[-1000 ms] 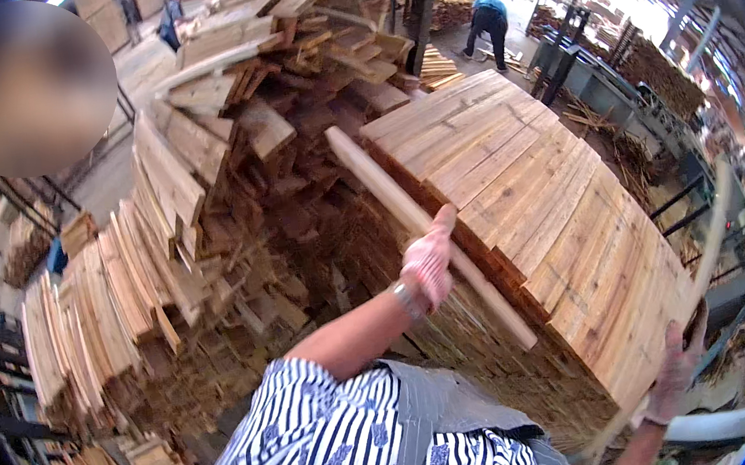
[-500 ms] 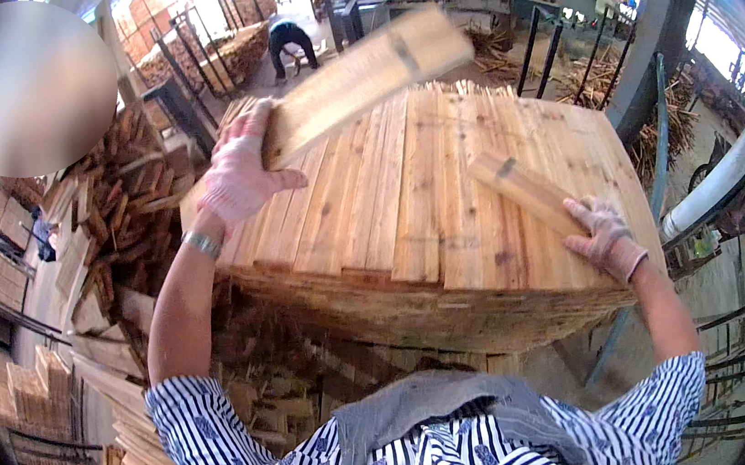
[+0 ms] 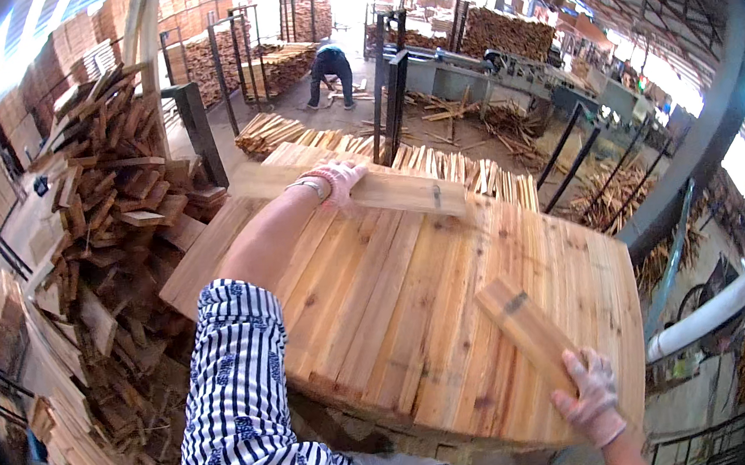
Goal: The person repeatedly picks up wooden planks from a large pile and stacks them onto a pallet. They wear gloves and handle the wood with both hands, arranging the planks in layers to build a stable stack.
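Observation:
A broad stack of pale boards (image 3: 380,296) lies in front of me, its top layer set side by side. At the stack's far side, my left hand (image 3: 344,182), in a pale pinkish glove, grips a longer board (image 3: 414,195) lying crosswise; its fingertips are partly hidden. A dark mark crosses that board near its right end. My right hand (image 3: 591,396), gloved too, holds the near end of a narrower board (image 3: 525,321) with a dark band, slanting over the stack's right part.
A heap of rough offcuts (image 3: 105,226) rises at the left. Thin sticks (image 3: 466,167) lie behind the stack, near dark metal posts (image 3: 393,92). A person (image 3: 332,76) bends down farther back. A pale pipe (image 3: 721,308) and a slanting pillar (image 3: 703,149) stand right.
My left hand has moved right and lowered its board from a raised tilt to across the stack's far side. My right hand still holds its board, now lower in view. The view has shifted.

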Tool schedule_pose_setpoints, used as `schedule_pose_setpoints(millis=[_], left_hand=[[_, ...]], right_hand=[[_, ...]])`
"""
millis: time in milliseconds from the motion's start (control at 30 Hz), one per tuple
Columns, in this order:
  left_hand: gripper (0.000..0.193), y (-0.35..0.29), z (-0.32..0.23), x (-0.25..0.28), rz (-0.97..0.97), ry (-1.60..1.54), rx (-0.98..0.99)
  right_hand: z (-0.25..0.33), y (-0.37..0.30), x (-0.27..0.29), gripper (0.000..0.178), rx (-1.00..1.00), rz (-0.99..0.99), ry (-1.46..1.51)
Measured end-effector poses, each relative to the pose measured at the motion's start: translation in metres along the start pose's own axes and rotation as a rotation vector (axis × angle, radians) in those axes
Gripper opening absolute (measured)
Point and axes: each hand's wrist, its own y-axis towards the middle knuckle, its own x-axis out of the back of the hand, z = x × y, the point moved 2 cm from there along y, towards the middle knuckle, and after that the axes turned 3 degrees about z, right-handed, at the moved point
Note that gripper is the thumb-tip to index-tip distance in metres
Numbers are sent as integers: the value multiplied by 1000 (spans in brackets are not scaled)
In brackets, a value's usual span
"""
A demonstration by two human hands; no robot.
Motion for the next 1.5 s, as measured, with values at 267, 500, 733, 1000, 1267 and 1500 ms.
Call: schedule_pose_setpoints(millis=[267, 500, 733, 1000, 1267, 1500], left_hand=[[108, 73, 26, -4, 227, -104, -31], [109, 84, 28, -5, 136, -40, -138], [101, 73, 38, -10, 21, -81, -126], [110, 119, 44, -18, 91, -39, -125], [76, 49, 56, -26, -178, -185, -225], [77, 21, -18, -49, -350, -304, 295]], right_hand=[[-3, 8, -4, 72, 56, 26, 9], [1, 8, -1, 74, 69, 7, 40], [-35, 66, 28, 83, 327, 62, 14], [-102, 255, 32, 80, 94, 345, -3], [-66, 342, 3, 66, 307, 440, -45], [-142, 301, 1, 85, 202, 496, 115]])
